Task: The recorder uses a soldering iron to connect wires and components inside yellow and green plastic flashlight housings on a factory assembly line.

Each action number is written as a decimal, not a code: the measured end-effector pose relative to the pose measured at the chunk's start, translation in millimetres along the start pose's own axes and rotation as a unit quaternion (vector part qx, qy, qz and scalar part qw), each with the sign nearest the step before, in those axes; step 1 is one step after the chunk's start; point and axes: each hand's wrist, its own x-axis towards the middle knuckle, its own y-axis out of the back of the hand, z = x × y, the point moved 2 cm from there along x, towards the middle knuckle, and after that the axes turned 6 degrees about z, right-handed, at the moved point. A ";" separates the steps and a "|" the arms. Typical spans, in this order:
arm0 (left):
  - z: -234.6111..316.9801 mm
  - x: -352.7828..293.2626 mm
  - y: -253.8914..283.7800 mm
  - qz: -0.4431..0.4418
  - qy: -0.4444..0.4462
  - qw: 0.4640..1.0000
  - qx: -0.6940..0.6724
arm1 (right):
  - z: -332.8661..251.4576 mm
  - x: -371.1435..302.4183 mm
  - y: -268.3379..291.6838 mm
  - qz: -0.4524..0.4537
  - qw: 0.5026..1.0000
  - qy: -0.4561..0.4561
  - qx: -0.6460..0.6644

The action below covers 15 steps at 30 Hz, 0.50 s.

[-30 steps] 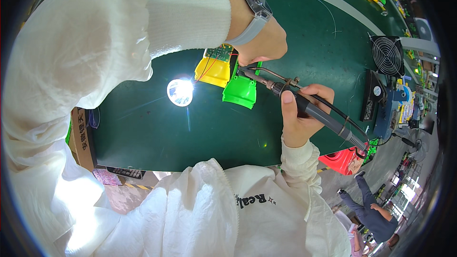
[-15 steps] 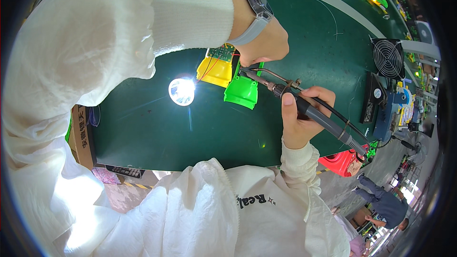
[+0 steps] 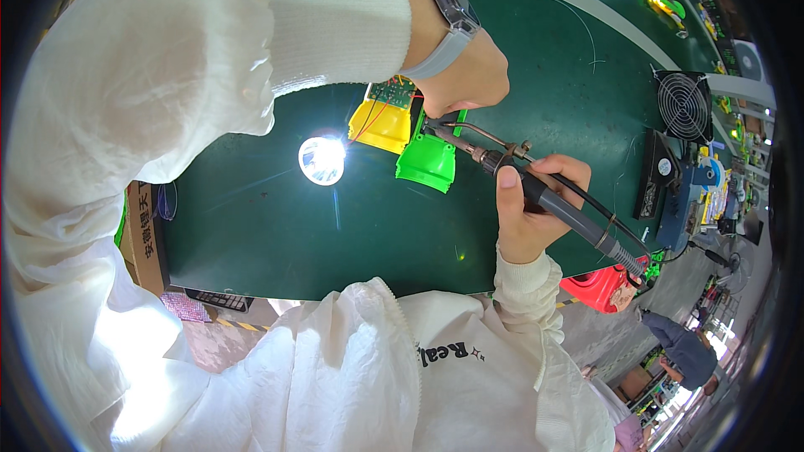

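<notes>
My right hand (image 3: 536, 209) grips the dark grey handle of a soldering iron (image 3: 548, 198), which has a thin metal tube fixed alongside. The iron's tip reaches into a green plastic shell (image 3: 425, 165), close under my left hand (image 3: 465, 75). That left hand, with a watch on its wrist, is closed over the shell's far end; its fingertips and whatever they hold are hidden. Beside the green shell lies a yellow shell (image 3: 381, 127) with red and black wires and a green circuit board (image 3: 387, 94). To their left shines a lit round lamp reflector (image 3: 322, 160).
A black fan with a wire guard (image 3: 682, 106) stands at the table's right, near a black box (image 3: 653, 174) and a blue device (image 3: 682, 205). Below the right edge is a red container (image 3: 596, 287). A cardboard box (image 3: 142, 238) stands at left. Another person (image 3: 687, 351) is in the background.
Both hands, the soldering iron and the shells keep nearly the same places. The view has shifted very slightly, and the person in the background has changed posture a little.
</notes>
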 end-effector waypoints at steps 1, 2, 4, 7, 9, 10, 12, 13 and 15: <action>-0.3 -0.3 -0.2 0.000 0.001 1.000 0.000 | 0.5 0.2 0.8 -0.003 1.000 0.011 -0.014; -0.1 -0.6 0.7 0.001 0.008 1.000 -0.003 | 0.8 0.1 1.4 -0.006 0.999 0.021 -0.029; -1.1 -1.0 0.7 0.003 0.015 1.000 -0.006 | -0.5 0.1 -0.2 -0.001 1.000 0.013 -0.018; -3.2 -0.5 -4.1 0.016 -0.019 0.999 -0.022 | -1.1 -0.1 -0.7 0.004 1.000 0.002 -0.004; -2.3 -0.2 -4.5 0.018 0.006 1.000 -0.011 | 0.0 -0.6 0.2 0.006 1.000 -0.002 -0.001; -2.1 0.0 -4.1 0.018 0.005 1.000 -0.011 | 1.2 -1.2 1.0 0.006 1.000 0.001 -0.010; -1.1 -1.0 -1.1 0.010 0.013 1.000 -0.009 | 1.2 -1.3 1.2 0.007 1.000 0.003 -0.019; -1.1 -1.0 -0.5 0.010 0.012 1.000 -0.009 | 0.0 -0.9 0.7 0.003 1.000 0.003 -0.015; -1.7 -2.0 -2.3 0.027 -0.009 1.000 -0.008 | -1.1 -0.6 -0.7 -0.003 1.000 0.003 -0.007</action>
